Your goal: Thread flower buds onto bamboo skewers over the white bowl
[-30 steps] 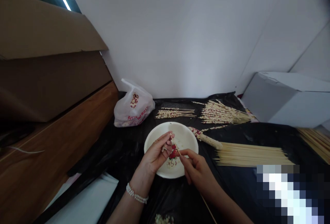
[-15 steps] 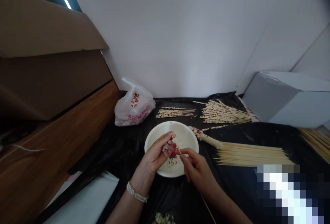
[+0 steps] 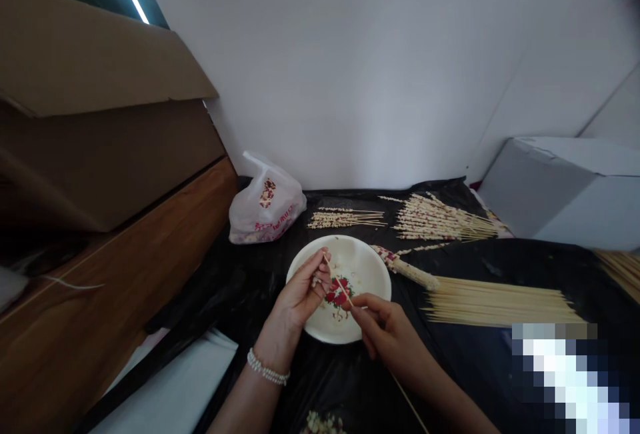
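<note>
In the head view, my left hand [image 3: 303, 291] is over the left part of a white bowl [image 3: 375, 277], palm turned up, the fingers curled around a few small pale pieces [image 3: 316, 281]. Thumb and fingertips come together at the upper tip of a thin stick [image 3: 344, 289]; whether they grip a piece there is too small for me to tell. My right hand [image 3: 383, 324] is by the bowl's near right rim and pinches that same stick between thumb and forefinger. The stick slants from the left fingertips down through my right hand, its lower end running toward the bottom edge of the view. I wear a beaded bracelet [image 3: 269, 367] on my left wrist.

The bowl has a red flower print on its bottom and sits on a black plastic sheet [image 3: 240, 291]. Beyond it lie a white plastic bag [image 3: 280, 211] with red print, a small row of threaded sticks [image 3: 335, 219] and, to the right, a larger fanned pile [image 3: 430, 217]. Right of the bowl, a pale cob-like piece [image 3: 417, 274] lies against a bundle of bare sticks [image 3: 500, 301]. More pale bits [image 3: 323, 423] show at the bottom edge.
</note>
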Available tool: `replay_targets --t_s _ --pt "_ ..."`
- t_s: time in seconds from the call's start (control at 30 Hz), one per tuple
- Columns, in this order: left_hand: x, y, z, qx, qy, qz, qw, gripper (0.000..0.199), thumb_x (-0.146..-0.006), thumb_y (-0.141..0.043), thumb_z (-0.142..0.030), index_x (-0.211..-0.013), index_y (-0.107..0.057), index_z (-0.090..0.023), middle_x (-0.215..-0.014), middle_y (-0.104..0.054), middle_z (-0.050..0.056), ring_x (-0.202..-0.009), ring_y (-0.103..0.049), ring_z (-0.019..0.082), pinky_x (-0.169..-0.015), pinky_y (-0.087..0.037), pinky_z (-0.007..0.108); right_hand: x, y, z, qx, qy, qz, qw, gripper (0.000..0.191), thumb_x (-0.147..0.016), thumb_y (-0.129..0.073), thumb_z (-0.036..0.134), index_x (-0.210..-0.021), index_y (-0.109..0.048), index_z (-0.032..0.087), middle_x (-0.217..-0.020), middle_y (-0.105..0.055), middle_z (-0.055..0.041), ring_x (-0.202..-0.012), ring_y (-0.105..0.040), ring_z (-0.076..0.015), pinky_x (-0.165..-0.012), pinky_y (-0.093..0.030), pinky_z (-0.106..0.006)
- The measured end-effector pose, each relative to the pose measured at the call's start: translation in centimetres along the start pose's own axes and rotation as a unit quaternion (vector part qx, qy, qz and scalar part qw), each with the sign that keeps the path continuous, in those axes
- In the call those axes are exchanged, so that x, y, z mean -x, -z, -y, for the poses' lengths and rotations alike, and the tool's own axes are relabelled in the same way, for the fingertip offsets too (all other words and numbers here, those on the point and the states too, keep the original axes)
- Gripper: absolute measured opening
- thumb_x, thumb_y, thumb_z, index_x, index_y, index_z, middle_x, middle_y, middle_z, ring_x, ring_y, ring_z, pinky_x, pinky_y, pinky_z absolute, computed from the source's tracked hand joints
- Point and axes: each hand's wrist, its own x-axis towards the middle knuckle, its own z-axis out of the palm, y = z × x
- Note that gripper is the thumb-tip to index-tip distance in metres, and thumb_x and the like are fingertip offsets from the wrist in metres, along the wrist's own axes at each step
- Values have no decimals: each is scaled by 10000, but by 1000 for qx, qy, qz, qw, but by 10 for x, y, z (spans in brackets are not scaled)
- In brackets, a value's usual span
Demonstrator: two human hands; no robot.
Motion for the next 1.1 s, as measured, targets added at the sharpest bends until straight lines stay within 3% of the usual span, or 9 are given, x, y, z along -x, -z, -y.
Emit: replay_targets --t_s 0.13,0.63,1.1 --pt "1 -1 0 35 46 4 998 43 -863 -605 -110 -904 -616 -109 -691 -565 -4 -500 -500 24 -449 -426 109 1 -3 -1 1 3 -21 1000 446 -857 -546 550 -921 -686 131 -418 -383 91 -353 -335 -75 -381 -235 -195" --pt "4 1 4 7 57 46 997 194 -729 -755 -127 -882 -636 -123 -691 -579 -15 -511 -479 29 -467 -425 134 2 -3 -5 82 66 -64 992 431 -893 -525 512 -886 -734 135 -455 -432 45 -395 -376 -104 -388 -241 -216" --pt "3 -1 25 -21 74 49 996 87 -806 -666 -93 -892 -658 -78 -759 -632 34 -549 -541 38 -439 -423 107 0 6 2 76 72 -85 991 354 -899 -548 447 -907 -733 145 -446 -422 58 -407 -374 -104 -420 -261 -224"
